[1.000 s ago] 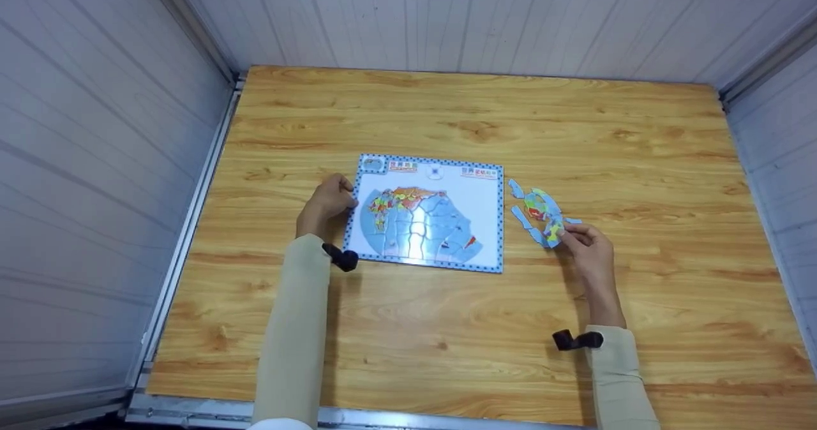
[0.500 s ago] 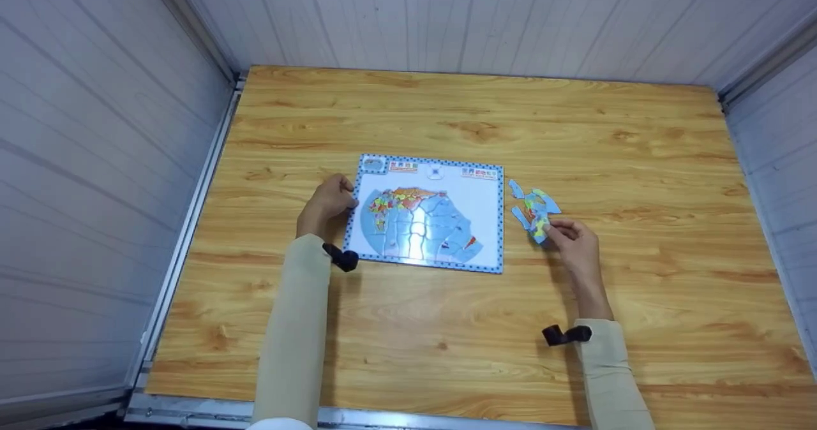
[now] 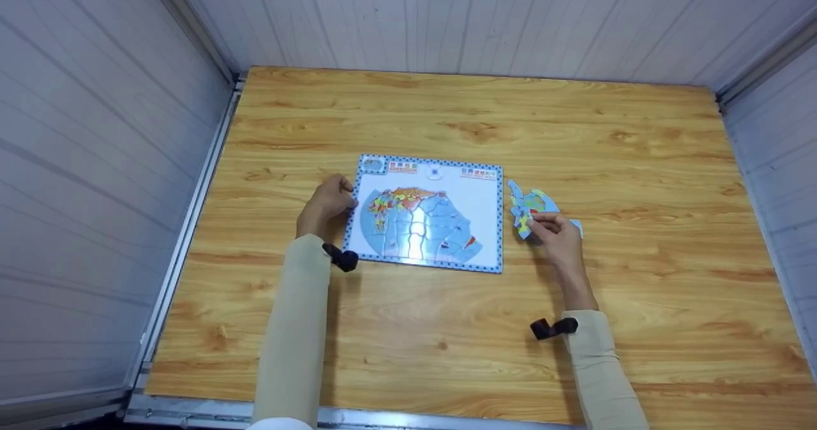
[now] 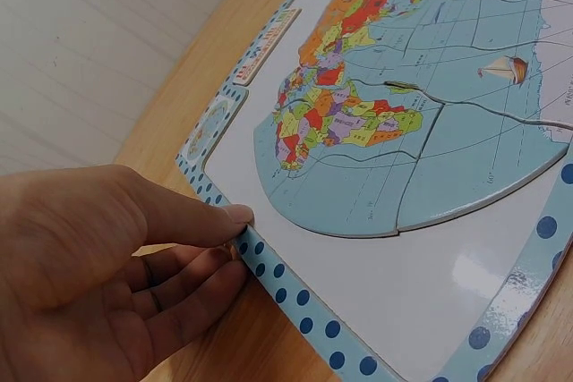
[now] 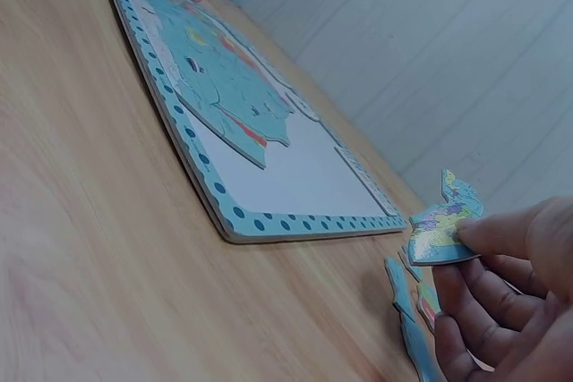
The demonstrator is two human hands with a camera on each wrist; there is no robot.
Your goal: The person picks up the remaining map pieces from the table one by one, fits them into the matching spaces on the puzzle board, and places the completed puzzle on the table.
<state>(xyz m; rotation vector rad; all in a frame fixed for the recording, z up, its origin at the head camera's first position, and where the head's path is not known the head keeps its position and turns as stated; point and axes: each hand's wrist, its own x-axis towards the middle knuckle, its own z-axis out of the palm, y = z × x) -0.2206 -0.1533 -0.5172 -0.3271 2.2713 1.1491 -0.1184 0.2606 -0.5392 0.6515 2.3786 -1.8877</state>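
Observation:
A world-map jigsaw board with a dotted blue border lies flat near the table's middle. Joined map pieces cover its left and centre; white backing shows on the right. My left hand holds the board's left edge, and in the left wrist view its thumb presses the border with fingers curled at the side. To the board's right, my right hand pinches a blue, yellow and purple puzzle piece between thumb and fingers, raised over the table. Loose puzzle pieces lie beneath and beyond it, partly hidden.
The board rests on a wood-grain table. Pale panel walls enclose it at the back and sides, and a metal rail runs along the front edge. Another loose blue piece shows just right of my right hand.
My right hand has moved left toward the board with the pinched puzzle piece, covering some loose pieces and uncovering a blue one on the right. My left hand and the board stay put.

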